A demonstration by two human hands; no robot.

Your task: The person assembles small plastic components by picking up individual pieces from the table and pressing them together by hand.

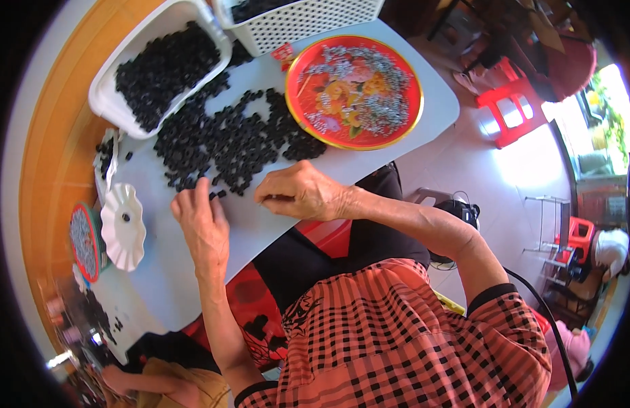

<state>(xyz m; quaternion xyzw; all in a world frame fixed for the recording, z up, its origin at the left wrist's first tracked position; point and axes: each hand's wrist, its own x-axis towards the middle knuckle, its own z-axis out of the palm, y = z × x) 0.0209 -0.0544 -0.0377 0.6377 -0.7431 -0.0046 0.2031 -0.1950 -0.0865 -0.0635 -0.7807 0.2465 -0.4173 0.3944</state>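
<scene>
Small black ring-shaped parts point(243, 146) lie in a loose pile on the pale grey table. My left hand point(201, 221) is at the pile's near edge, its fingers stretched toward a couple of loose black parts, with the index finger and thumb apart. To the right of it, my right hand point(301, 192) hovers over the table's near side, fingers curled into a pinch. Whatever sits between those fingertips is too hidden to name. Beyond the right hand, a round red flowered tray point(305, 112) with a gold rim carries many small silvery metal pieces.
A white tub point(106, 88) of black parts leans at the back left, beside a white perforated basket point(308, 27). At left are a white scalloped dish point(125, 238) holding one black part and a red-rimmed bowl point(93, 262) of silvery pieces. Another person's arm point(148, 384) shows lower left.
</scene>
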